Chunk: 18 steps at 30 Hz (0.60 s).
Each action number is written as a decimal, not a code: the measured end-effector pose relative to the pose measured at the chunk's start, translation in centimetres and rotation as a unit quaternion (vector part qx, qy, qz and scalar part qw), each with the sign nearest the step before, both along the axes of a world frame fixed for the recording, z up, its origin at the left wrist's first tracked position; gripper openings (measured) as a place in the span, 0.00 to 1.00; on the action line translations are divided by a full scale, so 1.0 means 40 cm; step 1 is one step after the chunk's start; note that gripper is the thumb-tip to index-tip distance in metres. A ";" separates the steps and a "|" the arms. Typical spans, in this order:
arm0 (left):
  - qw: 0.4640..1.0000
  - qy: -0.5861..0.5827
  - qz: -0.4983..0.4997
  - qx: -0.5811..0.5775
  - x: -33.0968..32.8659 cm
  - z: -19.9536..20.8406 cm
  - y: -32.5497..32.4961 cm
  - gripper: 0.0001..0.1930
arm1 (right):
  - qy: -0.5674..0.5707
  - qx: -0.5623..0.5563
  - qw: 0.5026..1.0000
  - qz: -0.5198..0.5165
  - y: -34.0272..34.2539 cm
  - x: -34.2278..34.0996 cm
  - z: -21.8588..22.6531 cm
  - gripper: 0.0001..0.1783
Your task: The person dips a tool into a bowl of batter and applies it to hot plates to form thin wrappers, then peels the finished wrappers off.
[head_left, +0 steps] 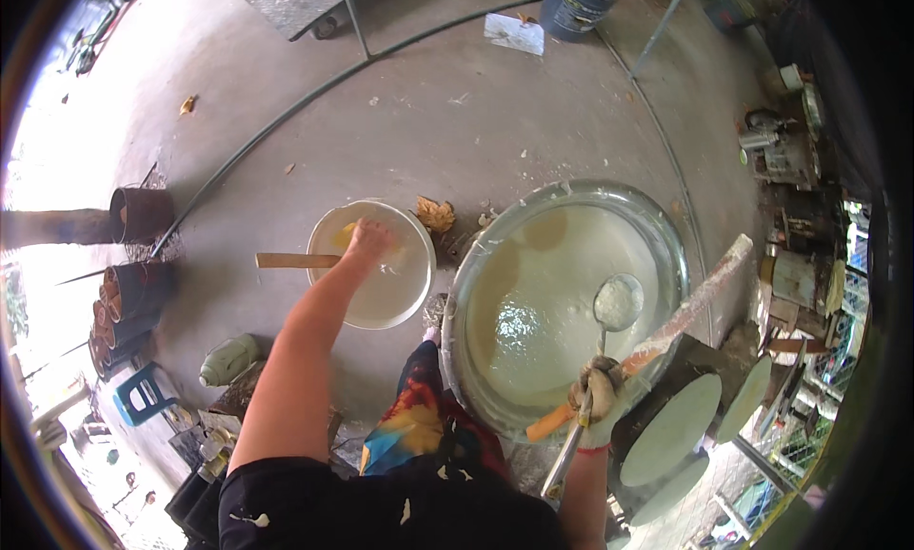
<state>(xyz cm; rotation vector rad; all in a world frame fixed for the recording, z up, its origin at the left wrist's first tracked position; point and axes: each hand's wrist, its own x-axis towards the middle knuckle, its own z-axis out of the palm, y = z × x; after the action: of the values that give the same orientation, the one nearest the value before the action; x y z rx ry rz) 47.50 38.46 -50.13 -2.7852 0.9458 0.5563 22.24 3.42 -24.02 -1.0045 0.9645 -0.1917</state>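
My left hand point(369, 238) reaches down into a round white basin point(317, 298) of cloudy liquid, its fingers apart. Beside that hand something yellow point(345, 234) shows in the liquid; its kind is unclear. A wooden handle point(295, 260) sticks out over the basin's left rim. My right hand point(596, 390), coated or gloved in pale material, is closed around the long handle of a ladle point(619, 303). The ladle's bowl, holding pale liquid, is over a large metal tub point(672, 236) of creamy slurry point(533, 293). A slurry-smeared wooden stick point(685, 312) crosses the tub's right edge and passes at my right hand.
Pale round discs point(671, 431) stand at the lower right. Cluttered shelves point(795, 217) line the right side. Pots point(133, 293) and a blue stool point(143, 395) sit at left. A dark bucket point(576, 7) is at the back. Grey pipes point(286, 117) cross the concrete floor.
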 end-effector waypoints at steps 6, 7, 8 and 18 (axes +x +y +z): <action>0.990 0.090 0.020 0.105 0.095 0.267 0.016 0.07 | -0.085 0.160 0.984 0.004 -0.021 0.006 0.047 0.09; 0.994 0.072 0.066 0.040 0.102 0.314 0.040 0.07 | -0.042 0.097 0.994 0.007 -0.011 0.020 0.068 0.05; 0.992 0.050 0.110 -0.023 0.105 0.361 0.052 0.07 | -0.019 0.062 0.998 -0.012 0.003 0.027 0.085 0.06; 0.963 -0.070 0.250 -0.070 -0.230 0.235 0.069 0.14 | -0.015 0.047 0.997 -0.058 -0.034 -0.005 0.145 0.08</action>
<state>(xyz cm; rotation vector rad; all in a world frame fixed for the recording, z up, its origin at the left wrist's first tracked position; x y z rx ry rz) 38.31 41.22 -40.74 -3.1474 0.2530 0.3496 22.06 2.04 -18.21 -0.8585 0.9969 -0.2551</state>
